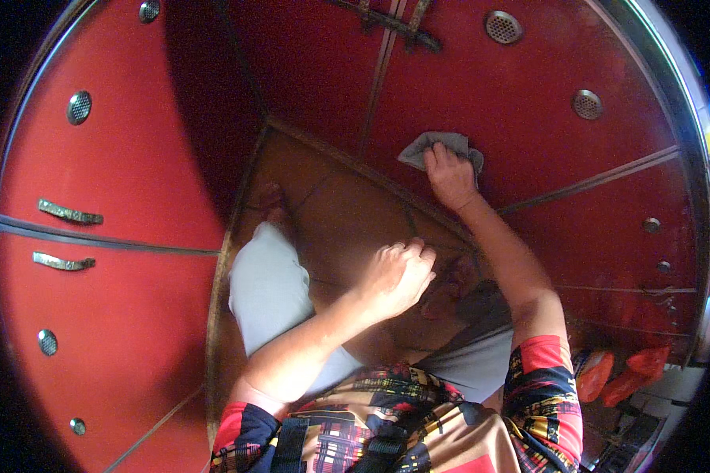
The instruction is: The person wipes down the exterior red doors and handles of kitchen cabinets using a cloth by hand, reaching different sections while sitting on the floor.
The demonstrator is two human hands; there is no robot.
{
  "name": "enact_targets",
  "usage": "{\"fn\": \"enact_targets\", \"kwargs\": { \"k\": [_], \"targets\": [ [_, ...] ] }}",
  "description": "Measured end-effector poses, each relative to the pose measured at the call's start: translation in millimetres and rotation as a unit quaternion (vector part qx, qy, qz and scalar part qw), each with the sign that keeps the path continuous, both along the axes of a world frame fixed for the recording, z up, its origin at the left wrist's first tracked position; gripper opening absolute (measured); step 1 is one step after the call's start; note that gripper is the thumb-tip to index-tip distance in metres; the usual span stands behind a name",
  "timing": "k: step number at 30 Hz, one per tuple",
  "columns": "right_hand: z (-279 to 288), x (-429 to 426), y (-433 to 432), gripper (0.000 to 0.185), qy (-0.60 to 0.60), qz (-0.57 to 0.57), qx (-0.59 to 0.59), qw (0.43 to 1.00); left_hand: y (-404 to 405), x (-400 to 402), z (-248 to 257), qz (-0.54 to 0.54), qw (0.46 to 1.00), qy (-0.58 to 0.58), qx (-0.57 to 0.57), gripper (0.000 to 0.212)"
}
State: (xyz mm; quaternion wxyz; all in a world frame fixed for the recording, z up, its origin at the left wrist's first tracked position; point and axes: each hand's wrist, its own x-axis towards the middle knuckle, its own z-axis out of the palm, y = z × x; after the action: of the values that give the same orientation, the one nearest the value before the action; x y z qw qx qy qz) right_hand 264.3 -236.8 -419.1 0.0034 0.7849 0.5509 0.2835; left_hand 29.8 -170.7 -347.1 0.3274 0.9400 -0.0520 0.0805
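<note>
My right hand (451,176) presses a folded grey cloth (467,145) against the lower part of a red cabinet door (532,148). The cloth spreads out beyond my fingers on both sides. In front of my body, over the brown floor, my left hand (399,275) hangs in bright light with its fingers curled. It touches no cabinet, and whether anything lies inside its fingers cannot be made out.
Red cabinet doors (124,295) with metal handles (65,261) and round vents (79,107) stand at the left. More doors face me, with a vent (503,27) near the top. Brown tiled floor (337,207) lies between them. Orange-red items (636,372) are at the lower right.
</note>
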Motion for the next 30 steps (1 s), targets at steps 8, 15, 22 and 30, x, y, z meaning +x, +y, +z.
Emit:
{"fn": "enact_targets", "kwargs": {
  "k": [8, 15, 22, 30],
  "targets": [
    [90.0, 1.5, 40.5, 0.031, -0.072, 0.06, 0.139, 0.986, -4.3, -3.7, -1.7, -0.001, 0.999, 0.016, 0.039, 0.02],
    [102.1, 8.2, 90.7, 0.033, -0.106, 0.1, 0.097, 0.985, -7.1, -12.0, 16.6, -0.032, 0.999, 0.031, 0.026, 0.022],
    [47.4, 0.1, 135.1, 0.033, -0.08, 0.097, 0.017, 0.992, -8.5, -32.3, 43.5, -0.068, 0.994, 0.018, 0.083, 0.034],
    [-116.5, 6.7, 141.2, 0.03, 0.175, 0.053, -0.142, 0.973, -1.9, -35.7, 44.5, -0.099, 0.978, 0.094, 0.155, 0.039]
  ]
}}
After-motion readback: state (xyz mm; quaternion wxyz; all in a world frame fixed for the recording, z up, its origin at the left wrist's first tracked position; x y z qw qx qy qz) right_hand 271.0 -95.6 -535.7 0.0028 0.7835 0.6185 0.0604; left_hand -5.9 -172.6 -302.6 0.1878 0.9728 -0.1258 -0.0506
